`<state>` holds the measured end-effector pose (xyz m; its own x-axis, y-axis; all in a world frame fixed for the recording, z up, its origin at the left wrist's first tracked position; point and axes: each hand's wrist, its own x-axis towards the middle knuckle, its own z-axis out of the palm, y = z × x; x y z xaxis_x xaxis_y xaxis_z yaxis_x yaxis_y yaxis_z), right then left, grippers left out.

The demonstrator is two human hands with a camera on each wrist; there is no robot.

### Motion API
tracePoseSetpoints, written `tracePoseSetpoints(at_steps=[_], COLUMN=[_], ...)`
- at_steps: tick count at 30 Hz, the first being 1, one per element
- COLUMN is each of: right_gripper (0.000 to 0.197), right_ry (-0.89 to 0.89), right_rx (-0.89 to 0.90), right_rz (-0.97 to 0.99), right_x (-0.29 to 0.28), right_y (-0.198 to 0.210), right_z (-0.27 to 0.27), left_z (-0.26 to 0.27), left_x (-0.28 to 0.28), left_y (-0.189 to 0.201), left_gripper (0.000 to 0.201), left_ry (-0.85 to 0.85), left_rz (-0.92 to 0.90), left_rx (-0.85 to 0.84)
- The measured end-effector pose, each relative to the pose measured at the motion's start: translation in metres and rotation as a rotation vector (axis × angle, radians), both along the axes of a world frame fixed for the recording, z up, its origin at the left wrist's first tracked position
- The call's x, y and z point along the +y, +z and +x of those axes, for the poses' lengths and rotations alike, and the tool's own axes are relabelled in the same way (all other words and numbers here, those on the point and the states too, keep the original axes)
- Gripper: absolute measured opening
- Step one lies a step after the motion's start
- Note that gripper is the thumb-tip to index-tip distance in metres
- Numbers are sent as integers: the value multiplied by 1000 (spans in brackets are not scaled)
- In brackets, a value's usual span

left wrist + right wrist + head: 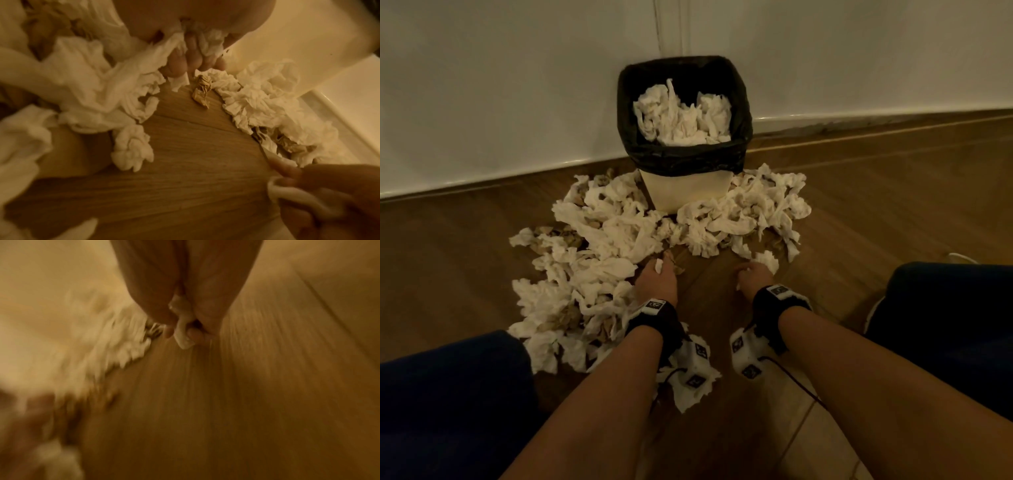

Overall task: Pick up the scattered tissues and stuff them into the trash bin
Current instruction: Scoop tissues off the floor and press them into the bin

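Hands low over floor, each clutching tissue.

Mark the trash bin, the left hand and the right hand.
trash bin [686, 195]: head view, bare cream front wall.
left hand [655, 282]: head view, back of hand, gripping tissue.
right hand [751, 278]: head view, back of hand, gripping tissue.

A trash bin stands against the wall, tissues inside it. More tissues lie on the floor before and beside it, mostly left. Both hands sit nearest the viewer.
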<state>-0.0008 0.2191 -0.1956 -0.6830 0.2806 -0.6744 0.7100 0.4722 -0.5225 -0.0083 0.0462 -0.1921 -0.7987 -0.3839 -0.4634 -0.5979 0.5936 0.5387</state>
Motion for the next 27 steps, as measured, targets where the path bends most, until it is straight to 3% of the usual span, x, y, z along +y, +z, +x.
tracePoseSetpoints(at_steps=[5,9,11,13,15,18,22,24,27], right_gripper=[20,51,64,76,75,60,35,33,30], right_ry=[-443,-563,-635,-572,-510,-509,-352,-348,-292], right_rx=[47,-11,28,45,28,38,25,8,-42], right_rz=[-180,-182,-175,-183,-188,-196,9,-7,52], right_x=[19,41,48,54,60,63,59,57,57], right_y=[1,-6,-7,-10,-14,-20,-22,-21,-18], right_z=[2,9,17,25,33,37,35,33,28], left_z=[-3,-2,1,5,7,7,5,5,5], left_x=[-6,-8,-8,-5,-4,-1,3,2,4], left_y=[6,5,5,1,1,0,-3,-3,4], left_gripper=[39,40,38,38,31,28,29,43,62], left_ry=[-90,-91,-50,-4,59,102,211,197,237], left_rz=[-71,-90,-12,94,164,209,385,357,497], left_rx=[-66,-106,-33,41,91,121,129,103,54])
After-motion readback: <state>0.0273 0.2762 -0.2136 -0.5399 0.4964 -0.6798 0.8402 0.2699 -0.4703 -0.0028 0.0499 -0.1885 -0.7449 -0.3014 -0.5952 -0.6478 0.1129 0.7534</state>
